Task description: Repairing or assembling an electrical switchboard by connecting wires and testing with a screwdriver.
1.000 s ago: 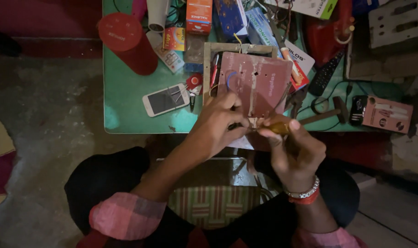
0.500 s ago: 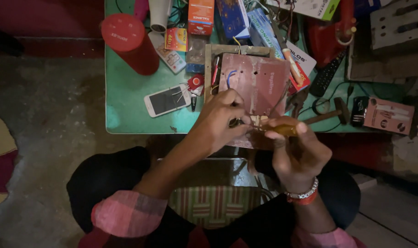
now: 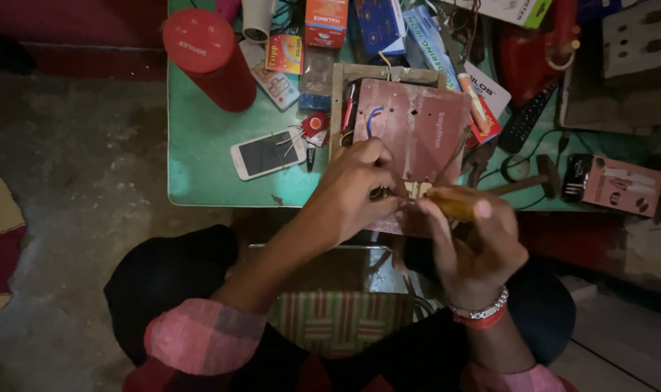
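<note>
At the near table edge: we see both hands meet over a reddish-brown board (image 3: 417,127) in a wooden frame.
Left hand (image 3: 356,185): its grip is pressed together, pinching a small brass part (image 3: 417,190) at the board's near edge.
Right hand (image 3: 475,247): its grip is curled tight round a yellow-handled screwdriver (image 3: 450,205), thumb on top of the handle.
Screwdriver: it lies nearly level, its tip pointing left and meeting the brass part, just beside the left fingertips.
Board: it leans over the green table (image 3: 200,145), red and blue wires at its far left corner.
Nearby: we see a white phone (image 3: 267,154) left of the hands, a red cylinder (image 3: 208,58) further back, a hammer (image 3: 526,181) to the right.
</note>
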